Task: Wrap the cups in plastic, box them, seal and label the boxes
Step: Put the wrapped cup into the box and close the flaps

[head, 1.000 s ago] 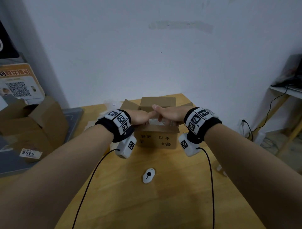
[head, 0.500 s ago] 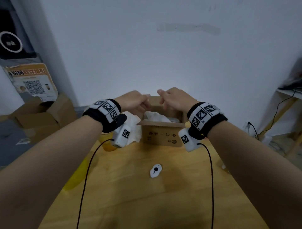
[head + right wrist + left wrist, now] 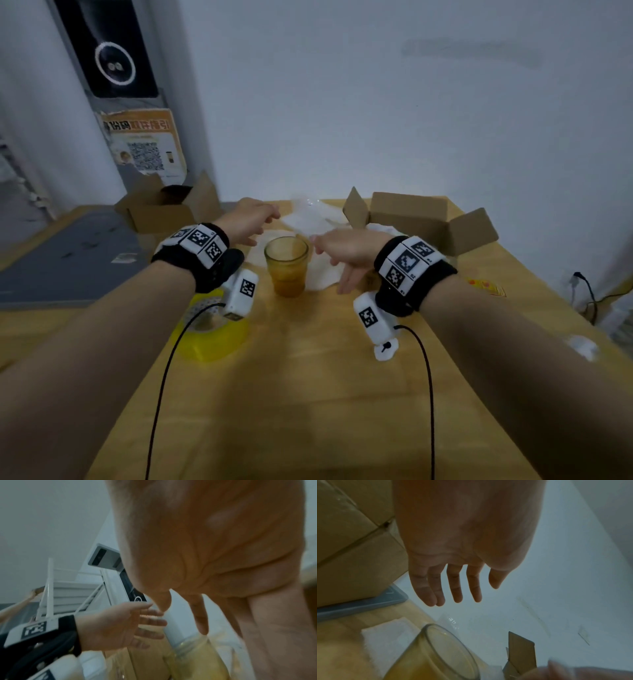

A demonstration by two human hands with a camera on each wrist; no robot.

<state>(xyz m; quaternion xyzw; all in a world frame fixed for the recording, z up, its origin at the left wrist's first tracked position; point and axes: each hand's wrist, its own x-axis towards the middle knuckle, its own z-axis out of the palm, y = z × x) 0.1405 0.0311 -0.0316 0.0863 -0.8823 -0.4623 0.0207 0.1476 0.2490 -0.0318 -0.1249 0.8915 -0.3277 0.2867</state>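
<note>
Over the wooden desk (image 3: 308, 394) both hands hang in the air with nothing in them. Her or his left hand (image 3: 245, 219) reaches forward past the amber glass cup (image 3: 287, 265), palm down; from the left wrist view its fingers (image 3: 456, 586) are straight and slightly spread, touching nothing. Just to the right of the cup, the right hand (image 3: 346, 253) is held sideways, its fingers (image 3: 347, 279) loose and parted, pointing down toward the desk, close to the cup's rim but, as far as I can see, not on it. That cup stands upright between the two hands, on the edge of a white foam sheet (image 3: 322, 270). Crumpled clear plastic (image 3: 308, 214) lies behind it. An open cardboard box (image 3: 414, 219) sits at the right rear, flaps up. Near the left wrist lies a yellow tape roll (image 3: 214, 339).
</note>
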